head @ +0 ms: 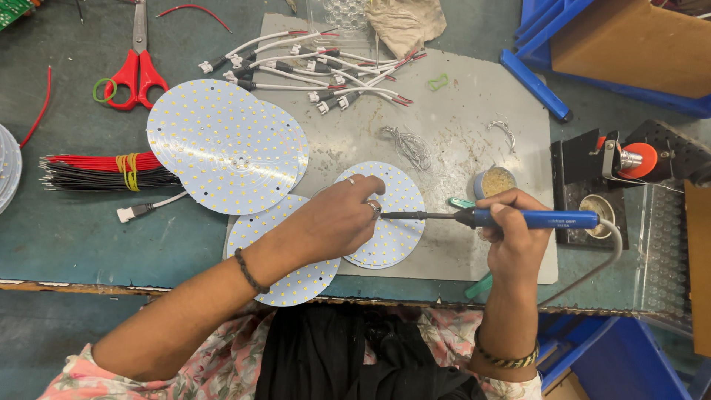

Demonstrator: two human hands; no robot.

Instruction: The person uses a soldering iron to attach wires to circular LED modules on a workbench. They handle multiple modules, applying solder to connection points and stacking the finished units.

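Two hands work over a round white LED board that lies on a grey mat near the front edge of the bench. The left hand rests flat on that board, fingers curled down onto its upper part and pressing it in place; they grip nothing else. The right hand is closed around the blue handle of a soldering iron, which lies level, its dark tip pointing left and reaching the board right beside the left hand's fingertips. The iron's grey cord curves off toward the front right corner.

A second LED board lies under the left wrist, overhanging the front edge, and a stack of larger ones sits just behind it toward the left side. Behind the hands, at the back of the mat, lies a heap of white leads with plugs. A small round tin stands just behind the right hand. Red-handled scissors lie near the back left corner, with a bundle of red and black wires tied in yellow along the left side. A black iron stand sits at the right edge.
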